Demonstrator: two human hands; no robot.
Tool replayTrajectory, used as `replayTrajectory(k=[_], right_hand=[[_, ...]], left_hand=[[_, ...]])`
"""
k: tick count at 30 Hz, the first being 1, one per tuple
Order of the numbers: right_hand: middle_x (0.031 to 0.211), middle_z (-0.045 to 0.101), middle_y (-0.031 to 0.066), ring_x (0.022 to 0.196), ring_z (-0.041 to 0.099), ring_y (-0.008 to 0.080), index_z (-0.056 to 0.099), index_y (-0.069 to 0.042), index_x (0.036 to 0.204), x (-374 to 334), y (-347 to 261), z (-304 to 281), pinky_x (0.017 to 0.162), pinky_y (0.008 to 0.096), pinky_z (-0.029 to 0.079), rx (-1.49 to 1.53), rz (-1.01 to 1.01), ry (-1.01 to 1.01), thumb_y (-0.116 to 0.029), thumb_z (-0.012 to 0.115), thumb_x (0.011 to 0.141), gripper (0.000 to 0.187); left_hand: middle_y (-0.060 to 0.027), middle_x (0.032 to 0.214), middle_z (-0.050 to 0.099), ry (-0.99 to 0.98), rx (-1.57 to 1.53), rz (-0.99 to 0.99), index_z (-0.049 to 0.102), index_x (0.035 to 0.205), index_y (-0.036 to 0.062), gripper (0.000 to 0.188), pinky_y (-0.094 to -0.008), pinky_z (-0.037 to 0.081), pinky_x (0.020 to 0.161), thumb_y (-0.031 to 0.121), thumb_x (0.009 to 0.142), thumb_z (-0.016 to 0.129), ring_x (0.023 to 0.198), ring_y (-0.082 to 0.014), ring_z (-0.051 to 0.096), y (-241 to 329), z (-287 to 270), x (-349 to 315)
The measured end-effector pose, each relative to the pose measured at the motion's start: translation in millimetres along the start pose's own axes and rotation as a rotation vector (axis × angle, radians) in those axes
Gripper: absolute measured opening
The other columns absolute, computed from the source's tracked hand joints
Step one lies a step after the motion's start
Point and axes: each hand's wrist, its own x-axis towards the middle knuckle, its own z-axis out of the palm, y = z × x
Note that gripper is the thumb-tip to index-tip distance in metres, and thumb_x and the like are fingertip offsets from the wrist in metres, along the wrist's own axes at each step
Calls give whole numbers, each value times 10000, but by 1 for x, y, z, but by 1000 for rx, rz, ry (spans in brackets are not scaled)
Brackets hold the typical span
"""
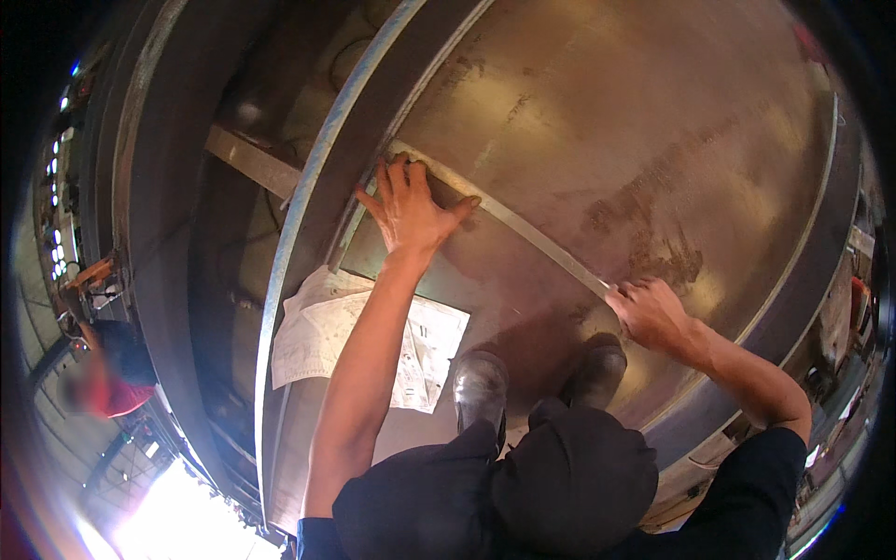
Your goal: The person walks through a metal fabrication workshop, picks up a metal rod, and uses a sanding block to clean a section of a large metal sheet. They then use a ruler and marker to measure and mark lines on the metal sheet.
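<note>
A long, flat metal strip (pixel 532 227), perhaps a steel rule, lies slantwise over the brown metal plate (pixel 560 103). My left hand (pixel 411 207) presses near its far left end, fingers spread and thumb stretched out, beside an upright curved flange. My right hand (pixel 651 315) is closed around the strip's nearer right end; what lies inside its fingers is hidden. Creased paper sheets (pixel 434 350) with drawn lines lie under my left forearm, beside a whitish cloth or glove-like piece (pixel 313 327).
A curved metal rim (pixel 322 168) rises along the left, with a deeper bay and crossbar (pixel 252 161) beyond it. Another curved flange (pixel 807 243) bounds the right. My boots (pixel 481 383) stand on the plate. Another person in red (pixel 126 397) is at the far left.
</note>
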Motion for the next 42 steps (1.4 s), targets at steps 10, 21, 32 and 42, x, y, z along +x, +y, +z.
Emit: replayTrajectory(k=[10, 21, 32, 42], right_hand=[[946, 692, 171, 785, 698, 394, 704, -75, 1082, -64, -43, 1, 676, 484, 555, 191, 537, 65, -84, 648, 861, 228], [990, 630, 144, 905, 629, 364, 654, -49, 1135, -29, -45, 77, 773, 457, 491, 306, 506, 775, -45, 773, 848, 310], [982, 633, 119, 909, 607, 330, 671, -45, 1059, -25, -40, 90, 797, 426, 476, 288, 480, 786, -55, 806, 811, 283], [918, 637, 116, 852, 609, 315, 684, -40, 1011, -20, -37, 86, 759, 416, 469, 309, 473, 787, -17, 798, 810, 233]], left_hand=[[-184, 1491, 456, -19, -51, -4, 544, 1377, 44, 985, -776, 127, 1190, 618, 657, 893, 1517, -422, 316, 0, -4, 0], [-176, 1427, 494, -20, 26, 27, 560, 1354, 41, 996, -765, 149, 1185, 672, 648, 869, 1462, -374, 381, 3, -3, 1], [-171, 1477, 441, -22, -44, 27, 530, 1377, 31, 1006, -787, 166, 1175, 635, 657, 890, 1434, -382, 420, 1, 0, 0], [-179, 1482, 438, -12, -34, 32, 517, 1378, 18, 1014, -769, 170, 1183, 614, 654, 902, 1422, -384, 438, -4, 5, 3]])
